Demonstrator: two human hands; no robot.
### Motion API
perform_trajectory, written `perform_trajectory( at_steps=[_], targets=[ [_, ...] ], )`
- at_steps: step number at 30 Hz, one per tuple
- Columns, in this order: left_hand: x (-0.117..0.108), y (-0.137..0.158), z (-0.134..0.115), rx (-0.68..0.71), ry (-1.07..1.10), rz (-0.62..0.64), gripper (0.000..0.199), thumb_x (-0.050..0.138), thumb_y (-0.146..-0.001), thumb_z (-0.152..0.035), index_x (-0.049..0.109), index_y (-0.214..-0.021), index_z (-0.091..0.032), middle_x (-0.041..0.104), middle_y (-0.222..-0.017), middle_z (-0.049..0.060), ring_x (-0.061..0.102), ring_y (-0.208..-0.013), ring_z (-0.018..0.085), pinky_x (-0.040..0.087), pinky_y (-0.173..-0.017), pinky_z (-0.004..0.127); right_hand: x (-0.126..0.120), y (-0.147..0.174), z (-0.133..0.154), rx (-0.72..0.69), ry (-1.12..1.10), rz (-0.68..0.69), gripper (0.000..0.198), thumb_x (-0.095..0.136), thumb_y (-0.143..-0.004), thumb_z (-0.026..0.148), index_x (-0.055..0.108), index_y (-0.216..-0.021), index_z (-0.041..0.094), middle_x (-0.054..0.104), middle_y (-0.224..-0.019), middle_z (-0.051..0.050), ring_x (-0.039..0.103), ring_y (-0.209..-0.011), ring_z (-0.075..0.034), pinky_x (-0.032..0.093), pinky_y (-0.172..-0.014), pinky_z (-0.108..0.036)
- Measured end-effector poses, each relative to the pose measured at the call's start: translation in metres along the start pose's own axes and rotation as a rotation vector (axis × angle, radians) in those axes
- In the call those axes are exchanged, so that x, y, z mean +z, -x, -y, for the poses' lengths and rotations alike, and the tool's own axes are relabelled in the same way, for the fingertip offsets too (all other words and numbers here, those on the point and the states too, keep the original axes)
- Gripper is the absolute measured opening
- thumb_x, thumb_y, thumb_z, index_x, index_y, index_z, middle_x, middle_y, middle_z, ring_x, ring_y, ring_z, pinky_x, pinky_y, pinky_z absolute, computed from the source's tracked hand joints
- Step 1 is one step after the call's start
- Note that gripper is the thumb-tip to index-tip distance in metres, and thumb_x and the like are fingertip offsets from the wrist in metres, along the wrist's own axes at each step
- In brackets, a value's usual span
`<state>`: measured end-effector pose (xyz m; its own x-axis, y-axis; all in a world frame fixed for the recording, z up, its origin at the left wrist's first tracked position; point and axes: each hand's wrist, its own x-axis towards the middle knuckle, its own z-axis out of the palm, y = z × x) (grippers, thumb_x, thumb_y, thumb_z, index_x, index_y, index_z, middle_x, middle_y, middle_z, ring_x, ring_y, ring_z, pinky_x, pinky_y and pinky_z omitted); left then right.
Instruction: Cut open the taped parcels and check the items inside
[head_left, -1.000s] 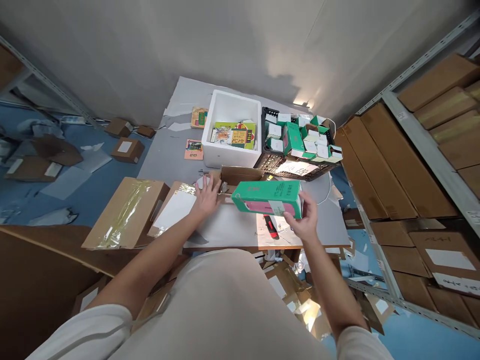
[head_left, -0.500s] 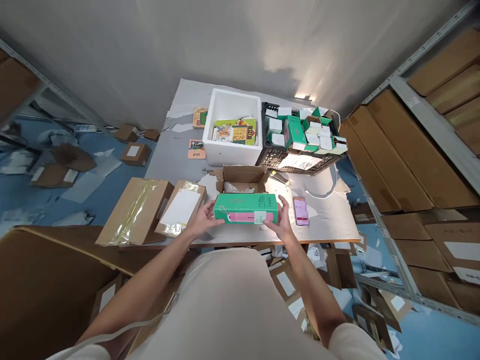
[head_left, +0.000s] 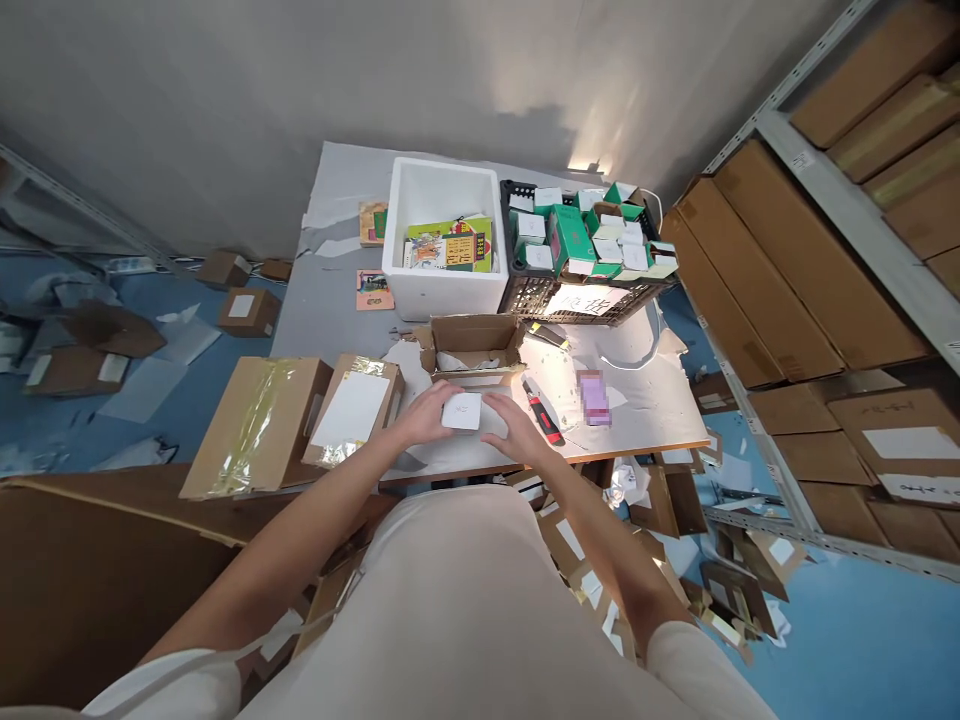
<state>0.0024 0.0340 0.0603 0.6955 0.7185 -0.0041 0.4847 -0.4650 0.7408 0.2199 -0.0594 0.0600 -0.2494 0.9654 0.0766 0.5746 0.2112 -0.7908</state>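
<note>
A carton [head_left: 461,411] stands on end at the table's front, its white end flap facing up and its sides mostly hidden from above. My left hand [head_left: 429,413] grips its left side, with fingers at the back corner and thumb at the front. Close by its right edge is my right hand [head_left: 515,428], fingers and thumb apart in a curve; whether a fingertip touches the carton is hard to tell. Just beyond both hands lies an open brown cardboard box [head_left: 474,350] with white paper inside. To the right rests a red and black utility knife [head_left: 543,412].
Behind are a white foam box [head_left: 446,296] with booklets and a black crate [head_left: 574,300] of green cartons. Two taped parcels, one being a large parcel [head_left: 251,420], sit at left. A phone [head_left: 594,398] and a yellow-black cutter [head_left: 549,336] lie at right.
The green carton, held lengthwise in both hands before, is turned on end with its white flap up. My right hand has come off its former grip, and the red knife has come into sight.
</note>
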Motion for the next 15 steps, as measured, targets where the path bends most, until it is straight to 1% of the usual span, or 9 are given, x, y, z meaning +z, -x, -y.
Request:
perform_trajectory(
  at_steps=[1, 3, 5, 6, 8, 11, 15],
  targets=[
    [0.005, 0.000, 0.002, -0.013, 0.015, -0.009, 0.068, 0.071, -0.056, -0.022, 0.052, -0.121, -0.018, 0.055, -0.114, 0.011, 0.056, -0.108, 0.030, 0.050, -0.091, 0.044, 0.005, -0.005, 0.003, 0.002, 0.050, 0.016, 0.069, 0.070, -0.078, 0.037, 0.042, -0.139, 0.023, 0.044, -0.139, -0.016, 0.041, -0.130, -0.028, 0.036, -0.107, -0.047],
    [0.016, 0.003, 0.005, -0.034, 0.080, -0.062, 0.079, 0.073, -0.058, -0.025, 0.043, -0.130, -0.018, 0.052, -0.124, 0.013, 0.053, -0.114, 0.031, 0.049, -0.093, 0.045, 0.013, -0.015, 0.008, 0.049, 0.149, 0.040, 0.070, 0.073, -0.074, 0.037, 0.044, -0.136, 0.020, 0.042, -0.137, -0.018, 0.042, -0.127, -0.030, 0.040, -0.104, -0.047],
    [0.027, 0.008, 0.009, -0.038, 0.162, -0.132, 0.091, 0.075, -0.059, -0.030, 0.032, -0.138, -0.017, 0.047, -0.132, 0.015, 0.050, -0.119, 0.031, 0.048, -0.095, 0.045, 0.016, -0.022, 0.011, 0.096, 0.229, 0.060, 0.070, 0.076, -0.071, 0.038, 0.048, -0.132, 0.019, 0.042, -0.132, -0.017, 0.044, -0.122, -0.031, 0.043, -0.100, -0.046],
    [0.031, 0.010, 0.012, -0.041, 0.198, -0.156, 0.094, 0.076, -0.059, -0.032, 0.030, -0.139, -0.017, 0.046, -0.133, 0.016, 0.050, -0.119, 0.031, 0.048, -0.095, 0.046, 0.015, -0.026, 0.012, 0.110, 0.257, 0.075, 0.068, 0.077, -0.070, 0.038, 0.050, -0.130, 0.019, 0.043, -0.129, -0.016, 0.045, -0.120, -0.031, 0.044, -0.098, -0.046],
    [0.038, 0.014, 0.017, -0.063, 0.251, -0.183, 0.092, 0.078, -0.059, -0.036, 0.032, -0.137, -0.018, 0.047, -0.132, 0.016, 0.052, -0.117, 0.030, 0.048, -0.095, 0.047, 0.011, -0.033, 0.015, 0.134, 0.289, 0.112, 0.065, 0.077, -0.070, 0.039, 0.052, -0.126, 0.018, 0.043, -0.123, -0.015, 0.046, -0.116, -0.030, 0.045, -0.095, -0.045],
    [0.042, 0.017, 0.024, -0.100, 0.279, -0.184, 0.080, 0.080, -0.059, -0.040, 0.042, -0.127, -0.019, 0.054, -0.125, 0.013, 0.055, -0.113, 0.028, 0.047, -0.096, 0.047, 0.004, -0.046, 0.019, 0.171, 0.335, 0.168, 0.066, 0.079, -0.066, 0.041, 0.052, -0.121, 0.018, 0.043, -0.120, -0.014, 0.045, -0.113, -0.030, 0.045, -0.092, -0.044],
    [0.042, 0.017, 0.026, -0.072, 0.241, -0.169, 0.074, 0.079, -0.059, -0.040, 0.046, -0.122, -0.019, 0.057, -0.121, 0.011, 0.055, -0.112, 0.028, 0.046, -0.096, 0.045, 0.002, -0.062, 0.026, 0.220, 0.452, 0.224, 0.070, 0.084, -0.056, 0.042, 0.052, -0.114, 0.017, 0.045, -0.118, -0.014, 0.046, -0.107, -0.031, 0.046, -0.084, -0.043]
  ],
)
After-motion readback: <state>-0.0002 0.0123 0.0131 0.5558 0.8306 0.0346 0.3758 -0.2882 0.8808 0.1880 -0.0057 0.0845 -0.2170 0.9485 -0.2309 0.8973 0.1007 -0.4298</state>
